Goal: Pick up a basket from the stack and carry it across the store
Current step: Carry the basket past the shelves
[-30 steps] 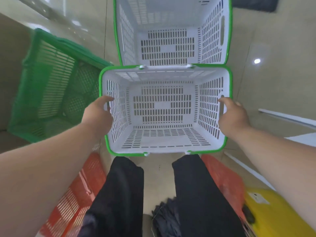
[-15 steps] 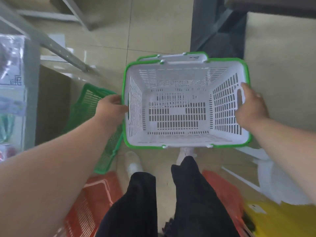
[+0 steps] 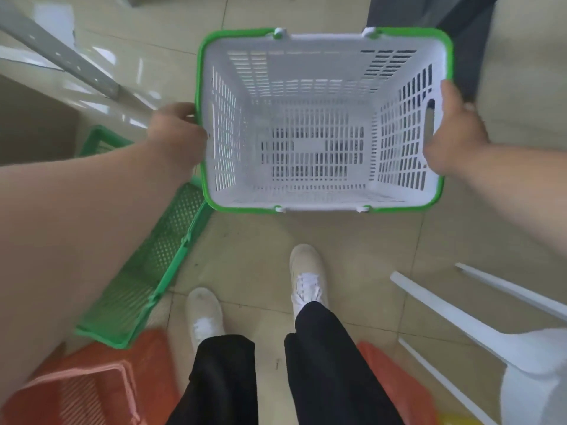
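Note:
A white slotted basket with a green rim hangs level in front of me above the tiled floor, empty inside. My left hand is closed on its left rim. My right hand is closed on the right rim beside the handle slot. The basket's handles are folded down along the far and near edges. The stack it came from is out of view.
A green basket lies tipped on the floor at my left, with orange baskets below it. White chair legs slant at the lower right. A dark stand is behind the basket, a metal shelf rail at upper left.
I have straightened up with the basket held in both hands. The second white basket beneath it has left view, and my feet and more bare floor now show below the basket.

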{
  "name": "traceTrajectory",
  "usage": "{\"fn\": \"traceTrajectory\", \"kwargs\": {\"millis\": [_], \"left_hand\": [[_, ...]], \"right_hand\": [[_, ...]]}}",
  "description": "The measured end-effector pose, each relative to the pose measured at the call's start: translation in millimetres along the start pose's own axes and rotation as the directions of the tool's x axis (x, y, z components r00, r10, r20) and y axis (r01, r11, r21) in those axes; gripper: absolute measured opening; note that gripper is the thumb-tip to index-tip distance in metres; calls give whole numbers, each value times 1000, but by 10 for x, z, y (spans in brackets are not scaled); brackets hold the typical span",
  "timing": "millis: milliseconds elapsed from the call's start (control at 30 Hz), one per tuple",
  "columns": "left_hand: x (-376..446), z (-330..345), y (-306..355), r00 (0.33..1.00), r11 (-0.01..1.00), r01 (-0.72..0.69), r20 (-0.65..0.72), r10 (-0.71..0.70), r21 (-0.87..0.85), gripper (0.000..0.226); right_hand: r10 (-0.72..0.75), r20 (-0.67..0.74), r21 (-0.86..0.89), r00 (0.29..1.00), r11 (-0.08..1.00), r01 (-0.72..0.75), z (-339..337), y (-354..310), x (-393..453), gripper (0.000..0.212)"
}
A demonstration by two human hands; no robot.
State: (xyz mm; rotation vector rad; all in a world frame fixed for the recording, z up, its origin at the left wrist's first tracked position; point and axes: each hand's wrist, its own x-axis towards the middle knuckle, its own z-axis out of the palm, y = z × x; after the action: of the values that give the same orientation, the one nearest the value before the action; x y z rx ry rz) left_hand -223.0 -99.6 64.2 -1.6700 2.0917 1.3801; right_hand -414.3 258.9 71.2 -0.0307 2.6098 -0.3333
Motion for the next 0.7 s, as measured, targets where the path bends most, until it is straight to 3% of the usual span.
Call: {"fn": "traceTrajectory", "kwargs": {"millis": [133,333,467,567,700], "left_hand": [[314,327,-393,1000,983,-26,-6,28,184,63],[571,692,-665,990,859,-138,80,113,493,46],[690,854,-795,983,848,-173,140,118,500,57],[754,892,-877,987,822,-153,121,103,548,35],[683,803,-873,993,841,-108,95,68,530,38]], "right_hand": [[46,38,-1,998,999,-46,419,122,248,103],[116,83,-25,990,993,-114,1015,438,409,102],[164,67,-8,984,986,-164,1257,585,381,103],[174,60,63,983,982,-178,1337,645,358,103],[143,-3,49,990,989,-143,1247,597,321,106]]}}
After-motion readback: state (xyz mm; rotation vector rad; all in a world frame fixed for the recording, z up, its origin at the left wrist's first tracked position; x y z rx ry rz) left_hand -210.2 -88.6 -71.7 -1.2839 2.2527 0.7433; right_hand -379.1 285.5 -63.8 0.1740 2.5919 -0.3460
